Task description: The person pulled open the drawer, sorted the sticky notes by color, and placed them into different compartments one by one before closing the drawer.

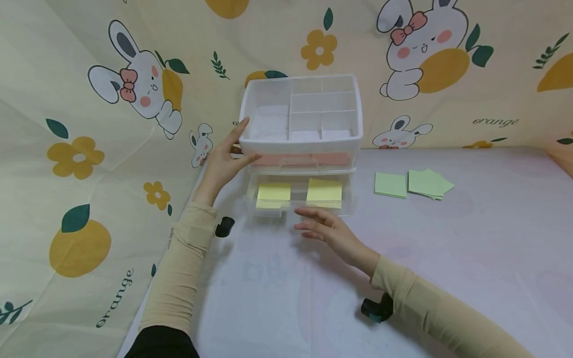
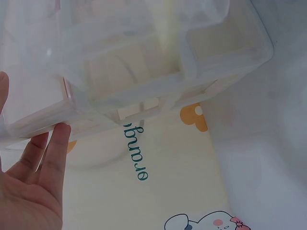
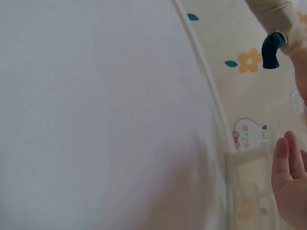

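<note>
A white storage box with a divided top tray stands at the back of the table. Its lower see-through drawer is pulled out and holds two stacks of yellow sticky notes. Behind the upper drawer front something pink shows through. My left hand rests on the box's left front corner, its thumb across the front and its fingers along the side. Just before the lower drawer's front edge, my right hand hovers with loosely bent fingers and nothing in them.
Right of the box lie green sticky notes and a fanned green stack on the white table. A patterned cloth hangs behind and at the left. Each wrist carries a dark camera.
</note>
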Tool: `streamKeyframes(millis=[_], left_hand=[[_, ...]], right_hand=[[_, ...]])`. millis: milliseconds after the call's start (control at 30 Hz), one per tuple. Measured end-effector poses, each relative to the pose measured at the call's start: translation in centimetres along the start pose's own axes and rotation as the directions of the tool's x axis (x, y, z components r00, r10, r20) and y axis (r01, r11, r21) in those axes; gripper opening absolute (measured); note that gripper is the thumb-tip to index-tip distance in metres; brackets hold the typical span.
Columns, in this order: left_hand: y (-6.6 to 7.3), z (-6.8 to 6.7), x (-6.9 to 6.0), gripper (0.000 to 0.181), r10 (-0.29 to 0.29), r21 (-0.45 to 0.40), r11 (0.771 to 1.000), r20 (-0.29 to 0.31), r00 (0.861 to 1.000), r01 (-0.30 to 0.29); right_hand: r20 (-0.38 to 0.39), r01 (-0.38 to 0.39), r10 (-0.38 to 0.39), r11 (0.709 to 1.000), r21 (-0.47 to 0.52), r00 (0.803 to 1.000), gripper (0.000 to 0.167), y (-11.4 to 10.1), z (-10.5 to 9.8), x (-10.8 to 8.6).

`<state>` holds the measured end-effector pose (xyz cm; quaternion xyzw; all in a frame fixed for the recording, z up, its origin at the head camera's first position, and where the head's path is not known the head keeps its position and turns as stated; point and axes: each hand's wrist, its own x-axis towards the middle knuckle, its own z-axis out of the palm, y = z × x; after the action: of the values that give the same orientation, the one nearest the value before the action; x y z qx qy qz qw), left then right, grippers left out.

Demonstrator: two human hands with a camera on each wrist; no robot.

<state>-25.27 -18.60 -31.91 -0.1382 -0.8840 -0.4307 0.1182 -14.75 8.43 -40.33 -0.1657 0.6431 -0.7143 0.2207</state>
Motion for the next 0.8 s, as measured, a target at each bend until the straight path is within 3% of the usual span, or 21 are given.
streamKeyframes(millis=[433,800], left_hand=[[0.1,0.0,0.1,0.077,0.002,0.003,1.000,0.000,1.000,-0.002],[0.1,-0.1,0.1,0.076,0.006,-0.003,1.000,0.003,1.000,-0.006]], right_hand=[[-0.072,-0.088,0.094,0.993,0.083,0.993,0.046,-1.7,-0.8,2.8],[-0.120,-0.094,0.110,0.987,0.129,0.987,0.046,-2.1,-1.1,5.0]])
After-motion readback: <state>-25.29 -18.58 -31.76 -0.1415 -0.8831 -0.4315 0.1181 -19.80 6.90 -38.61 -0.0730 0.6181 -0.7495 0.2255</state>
